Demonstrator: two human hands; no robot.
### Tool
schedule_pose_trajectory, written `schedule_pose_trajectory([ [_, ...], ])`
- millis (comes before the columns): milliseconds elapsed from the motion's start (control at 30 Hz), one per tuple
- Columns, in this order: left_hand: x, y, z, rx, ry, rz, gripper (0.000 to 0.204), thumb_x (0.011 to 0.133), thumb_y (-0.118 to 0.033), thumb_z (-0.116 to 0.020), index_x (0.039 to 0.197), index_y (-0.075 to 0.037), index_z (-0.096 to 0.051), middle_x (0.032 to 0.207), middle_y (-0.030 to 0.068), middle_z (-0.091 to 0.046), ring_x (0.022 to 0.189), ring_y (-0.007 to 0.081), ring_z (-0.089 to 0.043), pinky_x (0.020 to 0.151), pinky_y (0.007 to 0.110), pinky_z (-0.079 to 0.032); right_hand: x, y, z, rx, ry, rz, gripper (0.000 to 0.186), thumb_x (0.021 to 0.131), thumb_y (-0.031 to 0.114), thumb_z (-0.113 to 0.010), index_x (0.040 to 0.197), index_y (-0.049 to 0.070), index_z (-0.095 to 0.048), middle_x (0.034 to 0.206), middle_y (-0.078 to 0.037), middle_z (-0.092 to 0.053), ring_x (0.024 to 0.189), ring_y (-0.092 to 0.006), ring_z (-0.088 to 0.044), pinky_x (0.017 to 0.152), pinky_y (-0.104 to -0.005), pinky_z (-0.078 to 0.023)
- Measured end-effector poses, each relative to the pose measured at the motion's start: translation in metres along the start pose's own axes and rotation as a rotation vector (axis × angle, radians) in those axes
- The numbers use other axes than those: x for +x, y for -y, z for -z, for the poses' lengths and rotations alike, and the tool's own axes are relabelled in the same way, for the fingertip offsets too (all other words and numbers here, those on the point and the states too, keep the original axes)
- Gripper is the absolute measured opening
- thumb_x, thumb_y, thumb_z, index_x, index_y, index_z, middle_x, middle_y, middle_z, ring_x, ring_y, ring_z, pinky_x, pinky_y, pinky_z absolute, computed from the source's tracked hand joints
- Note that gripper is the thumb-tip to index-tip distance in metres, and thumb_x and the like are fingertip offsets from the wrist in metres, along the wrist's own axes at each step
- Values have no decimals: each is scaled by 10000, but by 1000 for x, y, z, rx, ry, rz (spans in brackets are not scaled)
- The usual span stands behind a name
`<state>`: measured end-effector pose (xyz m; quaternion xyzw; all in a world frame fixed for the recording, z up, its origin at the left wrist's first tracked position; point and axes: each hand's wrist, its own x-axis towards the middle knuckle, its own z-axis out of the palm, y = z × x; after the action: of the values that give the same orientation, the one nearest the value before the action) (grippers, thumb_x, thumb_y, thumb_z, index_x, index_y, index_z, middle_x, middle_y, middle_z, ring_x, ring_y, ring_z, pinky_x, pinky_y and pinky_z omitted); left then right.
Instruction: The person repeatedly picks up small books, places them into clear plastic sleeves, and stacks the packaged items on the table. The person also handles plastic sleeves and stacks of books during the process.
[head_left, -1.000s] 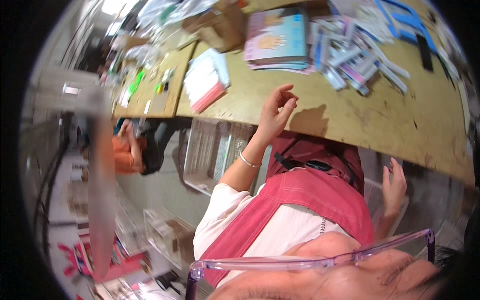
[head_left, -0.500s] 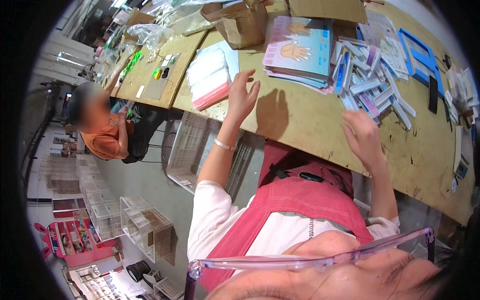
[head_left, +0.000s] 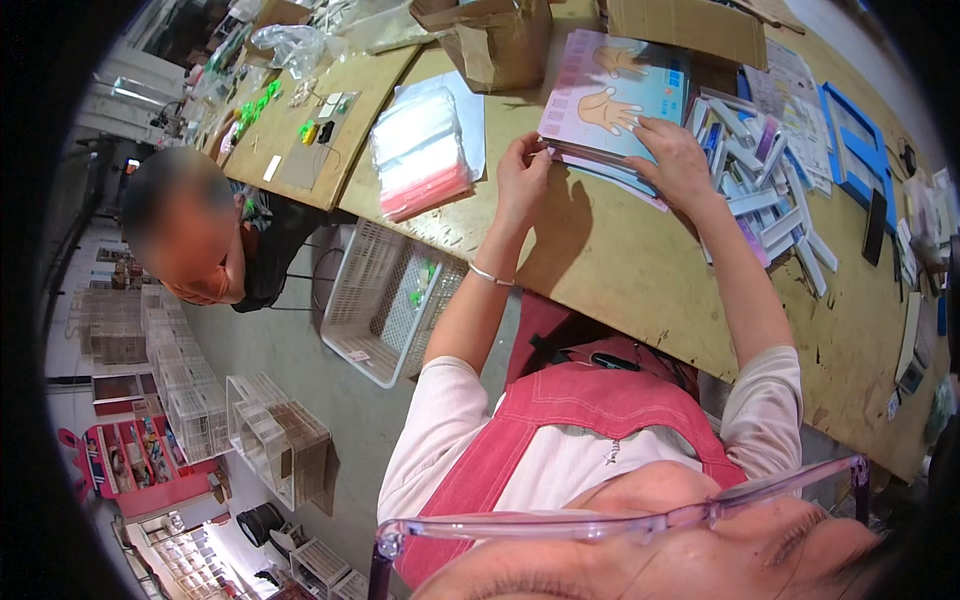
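A stack of printed sheets, pink and blue with drawn hands on top, lies on the wooden table in front of me. My left hand is closed at the stack's near left corner, its thumb and fingertips pressed together on the sheet edge. At the right near corner, my right hand curls its fingers over the top sheet, thumb along the front edge. How many sheets each hand grips is hidden. Just right of that hand is a heap of small white and blue boxes. Left of the stack sit clear plastic bags with pink edges.
Cardboard boxes stand behind the stack. A blue plastic frame and a black bar lie at the right. Below the table's left edge is a white crate. Another person in orange sits at the left table.
Both hands have moved in to the printed stack, the left one forward and right, the right one forward and left. They were raised apart before. The view has shifted slightly.
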<state>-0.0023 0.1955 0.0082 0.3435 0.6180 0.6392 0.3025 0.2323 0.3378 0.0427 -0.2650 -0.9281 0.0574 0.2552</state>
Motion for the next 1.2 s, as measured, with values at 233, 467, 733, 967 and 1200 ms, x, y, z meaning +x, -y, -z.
schedule_pose_trajectory([
  [233, -5, -10, -5, -141, 13, -22, 437, 1008, -73, -646, 1412, 68, -563, 1210, 100, -701, 1023, 137, -679, 864, 265, -511, 7, -3, 15, 96, 76, -47, 440, 882, 356, -807, 1176, 31, -772, 1351, -172, -704, 1242, -347, -652, 1045, -431, -522],
  [467, -3, -13, -5, -267, 27, 7, 446, 1017, -91, -654, 1430, 32, -539, 1239, 85, -684, 1036, 142, -690, 872, 280, -519, 15, -1, 25, 178, 150, -133, 380, 918, 351, -779, 1127, 35, -790, 1298, -165, -727, 1199, -352, -665, 1019, -426, -530],
  [733, -14, -21, -11, -265, -25, -79, 446, 1034, -58, -645, 1448, 28, -501, 1256, 100, -665, 1032, 159, -688, 901, 284, -539, 16, -13, 11, -12, -173, -52, 189, 1026, 238, -633, 1109, 80, -696, 924, -173, -737, 808, -395, -721, 673, -477, -572],
  [967, -86, -56, -50, 525, 34, -814, 665, 903, 8, -714, 1526, -6, -483, 1431, 211, -586, 1327, 351, -568, 1129, 450, -429, -34, 54, 56, 652, -747, -350, 121, 1040, 34, -606, 1158, 15, -594, 968, -126, -713, 846, -220, -725, 683, -336, -565],
  [1200, -163, -57, -32, 590, 142, -880, 460, 912, -22, -684, 1366, -90, -695, 1499, 161, -609, 1401, 368, -558, 1149, 565, -362, -144, 168, 79, 1283, -485, -627, 248, 1045, 52, -618, 1275, -38, -594, 1083, -69, -716, 906, -99, -670, 774, -229, -536],
])
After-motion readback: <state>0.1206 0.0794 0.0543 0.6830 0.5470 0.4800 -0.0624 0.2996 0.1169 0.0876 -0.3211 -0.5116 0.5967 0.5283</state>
